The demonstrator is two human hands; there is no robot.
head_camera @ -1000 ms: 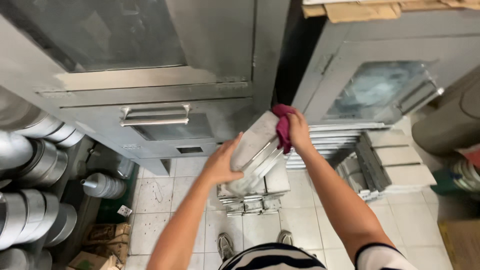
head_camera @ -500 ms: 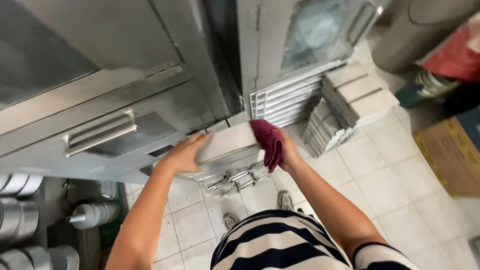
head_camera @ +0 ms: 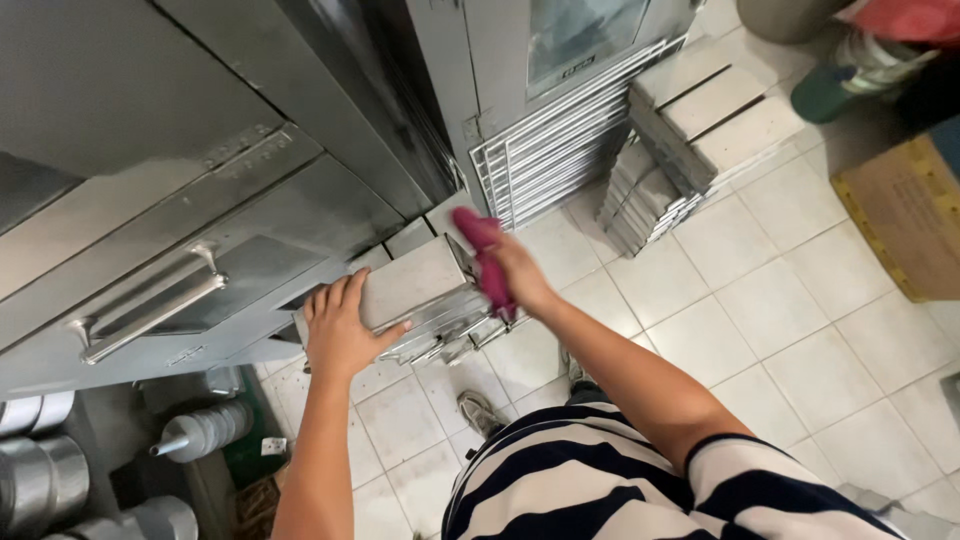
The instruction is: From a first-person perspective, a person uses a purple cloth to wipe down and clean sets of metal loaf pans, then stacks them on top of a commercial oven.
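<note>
The person stands close to the big steel oven (head_camera: 200,200) and holds a rectangular metal tin (head_camera: 415,285) between both hands, at about waist height, over the white tiled floor (head_camera: 790,330). The left hand (head_camera: 340,335) is flat on the near end of the tin; its fingers (head_camera: 335,300) are a little spread and curl over the top edge, thumb pressed on the side. The right hand (head_camera: 515,275) is at the far end, w/ a magenta cloth (head_camera: 485,255) between palm and metal. The fingers of this hand are hidden behind the cloth, so I cannot tell exactly how they lie, but the cloth is pressed to the tin.

Under the tin, directly below the left fingers, more tins of the same kind lie on the floor (head_camera: 450,340), approx. in a low pile. Beyond the right fingers, wire racks (head_camera: 560,150) lean against a second oven w/ glass door (head_camera: 580,40), and to the right of them a stack of flat grey trays (head_camera: 690,130) stands on the floor. Left of the left fingers is the oven handle (head_camera: 150,305); lower, round steel moulds (head_camera: 40,470) and a metal funnel shape (head_camera: 200,430). A brown cardboard box (head_camera: 910,220) lies well apart, at right.
</note>
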